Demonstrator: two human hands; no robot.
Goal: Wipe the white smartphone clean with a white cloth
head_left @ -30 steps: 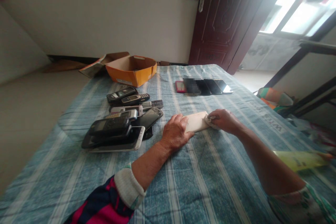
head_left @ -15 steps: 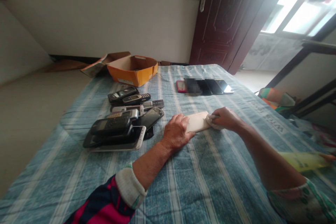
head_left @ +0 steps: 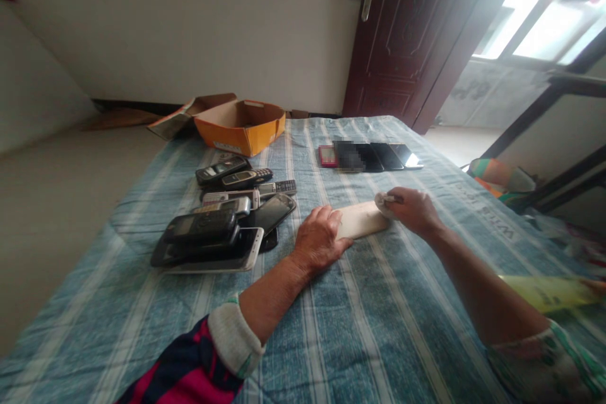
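A person sits at a bed covered by a blue striped cloth [head_left: 379, 303]. The left hand [head_left: 318, 240] lies flat, fingers spread loosely, pressing down the near end of a pale phone [head_left: 360, 219] that lies on the cloth in the middle of the bed. The right hand [head_left: 413, 209] is curled closed around a small white rag [head_left: 384, 200], held against the phone's far end.

To the left, just beside the left hand, is a heap of old phones [head_left: 227, 214], keypad handsets stacked on flat touchscreen ones. Behind the heap stands an open orange box [head_left: 241, 126]. Farther back, a row of dark phones [head_left: 374, 156] lies side by side, with a small red one at its left end.

Faint lettering is printed on the cloth near the right forearm, too blurred to read. A yellow bottle [head_left: 544, 290] lies at the right edge, its label unreadable.
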